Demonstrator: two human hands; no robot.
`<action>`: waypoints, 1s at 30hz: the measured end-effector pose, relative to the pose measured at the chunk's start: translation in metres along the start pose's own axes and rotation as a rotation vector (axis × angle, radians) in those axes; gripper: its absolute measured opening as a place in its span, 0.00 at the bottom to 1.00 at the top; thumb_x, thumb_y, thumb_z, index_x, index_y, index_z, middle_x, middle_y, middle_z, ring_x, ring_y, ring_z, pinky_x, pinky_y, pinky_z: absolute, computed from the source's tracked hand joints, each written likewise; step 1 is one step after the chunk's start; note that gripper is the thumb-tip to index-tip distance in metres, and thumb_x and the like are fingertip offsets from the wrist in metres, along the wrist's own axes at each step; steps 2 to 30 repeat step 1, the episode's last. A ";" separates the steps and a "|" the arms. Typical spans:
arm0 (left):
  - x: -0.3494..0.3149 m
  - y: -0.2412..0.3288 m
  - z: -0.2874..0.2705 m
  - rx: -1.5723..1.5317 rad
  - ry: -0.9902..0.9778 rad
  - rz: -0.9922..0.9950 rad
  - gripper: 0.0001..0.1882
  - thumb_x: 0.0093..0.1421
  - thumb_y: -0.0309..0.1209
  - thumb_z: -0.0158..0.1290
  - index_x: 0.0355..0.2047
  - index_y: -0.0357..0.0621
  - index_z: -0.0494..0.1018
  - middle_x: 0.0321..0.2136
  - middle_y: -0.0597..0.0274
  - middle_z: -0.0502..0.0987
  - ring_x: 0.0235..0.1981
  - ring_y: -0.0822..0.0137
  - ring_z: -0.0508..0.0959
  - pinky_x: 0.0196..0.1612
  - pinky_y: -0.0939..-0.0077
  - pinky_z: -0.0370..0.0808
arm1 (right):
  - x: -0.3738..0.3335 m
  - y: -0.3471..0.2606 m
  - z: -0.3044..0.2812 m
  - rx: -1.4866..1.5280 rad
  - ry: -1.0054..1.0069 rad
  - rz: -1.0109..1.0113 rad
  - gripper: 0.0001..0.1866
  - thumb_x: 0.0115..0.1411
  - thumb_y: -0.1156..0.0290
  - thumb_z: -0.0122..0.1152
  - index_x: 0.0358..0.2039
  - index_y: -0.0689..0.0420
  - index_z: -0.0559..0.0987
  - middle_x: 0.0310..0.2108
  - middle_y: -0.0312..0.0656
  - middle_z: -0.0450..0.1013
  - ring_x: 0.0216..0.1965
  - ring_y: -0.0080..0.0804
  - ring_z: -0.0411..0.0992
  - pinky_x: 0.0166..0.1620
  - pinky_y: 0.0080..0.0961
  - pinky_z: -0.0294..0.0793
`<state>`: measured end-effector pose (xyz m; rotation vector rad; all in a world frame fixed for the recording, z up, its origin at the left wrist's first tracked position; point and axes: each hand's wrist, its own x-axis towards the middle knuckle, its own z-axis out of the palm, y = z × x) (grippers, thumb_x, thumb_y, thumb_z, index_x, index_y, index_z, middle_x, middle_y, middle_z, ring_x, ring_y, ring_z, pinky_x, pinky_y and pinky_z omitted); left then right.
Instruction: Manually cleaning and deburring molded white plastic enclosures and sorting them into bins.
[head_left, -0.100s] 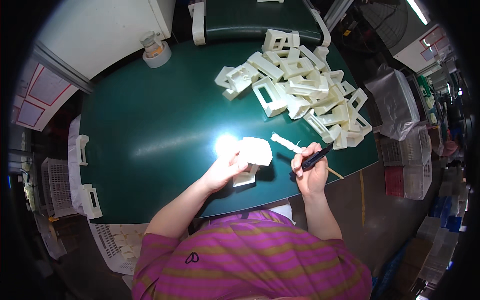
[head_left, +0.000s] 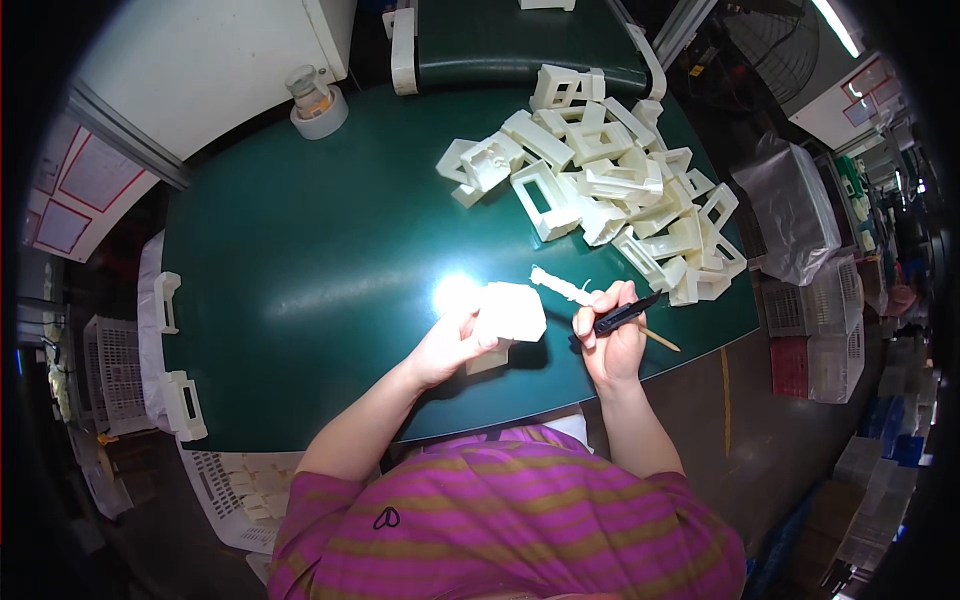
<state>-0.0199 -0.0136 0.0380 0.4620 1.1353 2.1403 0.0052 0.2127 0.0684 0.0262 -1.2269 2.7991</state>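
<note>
My left hand is closed on a white plastic housing, raised over the near part of the green table; glare washes out its top face. Just to the right, my right hand grips two things at once. One is a black craft knife, its dark tip pointing up and right. The other is a thin wooden stick with a white wrapped end, which points toward the housing without touching it. Beyond both hands lies a heap of similar white plastic housings.
A roll of tape with a small jar in it stands at the far left. Two white parts sit along the left edge of the table. A crate of white pieces is below left; a conveyor belt adjoins the back.
The housing in my left hand has tilted, so its lower frame shows less. My right hand has shifted slightly left with the knife and the stick.
</note>
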 end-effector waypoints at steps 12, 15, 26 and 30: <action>0.000 -0.002 -0.004 0.061 0.024 0.032 0.39 0.56 0.41 0.58 0.61 0.40 0.53 0.51 0.57 0.67 0.54 0.65 0.67 0.60 0.66 0.60 | 0.007 0.007 0.002 -0.021 -0.035 -0.022 0.19 0.67 0.57 0.43 0.28 0.57 0.71 0.22 0.46 0.68 0.16 0.31 0.66 0.20 0.20 0.62; 0.000 -0.002 -0.004 0.061 0.024 0.032 0.39 0.56 0.41 0.58 0.61 0.40 0.53 0.51 0.57 0.67 0.54 0.65 0.67 0.60 0.66 0.60 | 0.007 0.007 0.002 -0.021 -0.035 -0.022 0.19 0.67 0.57 0.43 0.28 0.57 0.71 0.22 0.46 0.68 0.16 0.31 0.66 0.20 0.20 0.62; 0.000 -0.002 -0.004 0.061 0.024 0.032 0.39 0.56 0.41 0.58 0.61 0.40 0.53 0.51 0.57 0.67 0.54 0.65 0.67 0.60 0.66 0.60 | 0.007 0.007 0.002 -0.021 -0.035 -0.022 0.19 0.67 0.57 0.43 0.28 0.57 0.71 0.22 0.46 0.68 0.16 0.31 0.66 0.20 0.20 0.62; 0.000 -0.002 -0.004 0.061 0.024 0.032 0.39 0.56 0.41 0.58 0.61 0.40 0.53 0.51 0.57 0.67 0.54 0.65 0.67 0.60 0.66 0.60 | 0.007 0.007 0.002 -0.021 -0.035 -0.022 0.19 0.67 0.57 0.43 0.28 0.57 0.71 0.22 0.46 0.68 0.16 0.31 0.66 0.20 0.20 0.62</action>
